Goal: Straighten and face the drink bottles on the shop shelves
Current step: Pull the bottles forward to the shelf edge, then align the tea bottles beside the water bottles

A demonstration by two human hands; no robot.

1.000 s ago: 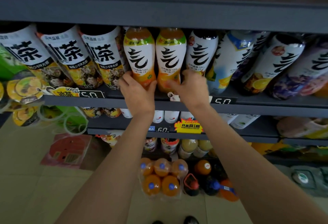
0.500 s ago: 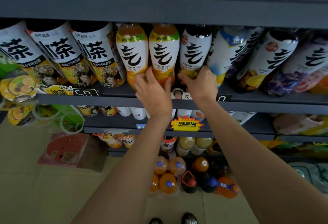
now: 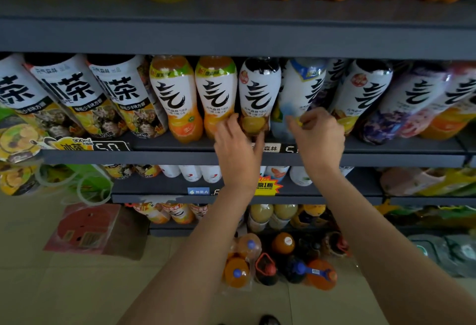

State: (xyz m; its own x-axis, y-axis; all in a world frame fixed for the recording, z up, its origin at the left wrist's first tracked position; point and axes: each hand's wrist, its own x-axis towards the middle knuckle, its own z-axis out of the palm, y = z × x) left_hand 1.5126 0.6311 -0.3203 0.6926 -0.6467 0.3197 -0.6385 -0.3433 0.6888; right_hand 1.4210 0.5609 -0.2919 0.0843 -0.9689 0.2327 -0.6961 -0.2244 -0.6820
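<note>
Head view looks down on a dark grey shelf (image 3: 180, 156) stocked with a row of drink bottles standing label-forward. The left hand (image 3: 238, 149) reaches up to the base of the dark-capped bottle (image 3: 258, 93); its fingers lie on the left side of the bottle's lower part and its thumb on the right, so this grip is grasping that bottle low down, just above the shelf edge. The bottle stands upright with its big black character facing out. Just left of it are two orange bottles (image 3: 215, 93) side by side, also facing forward, the nearer one touching the back of the left fingers.

The right hand (image 3: 318, 136) is at the foot of the blue-topped bottle (image 3: 300, 93), which stands just right of the dark-capped one. Its fingers are curled and the fingertips meet the bottle's lower label; whether they truly pinch it or only touch it I cannot tell. This bottle's label is turned partly sideways, its character cut off at the right edge.

Further left stand three larger tea bottles (image 3: 74, 93) with a price tag (image 3: 110, 147) under them. Right of the hands stand more white-labelled bottles, leaning in the wide lens. Lower shelves hold more drinks, and orange bottles (image 3: 237, 272) stand on the floor.
</note>
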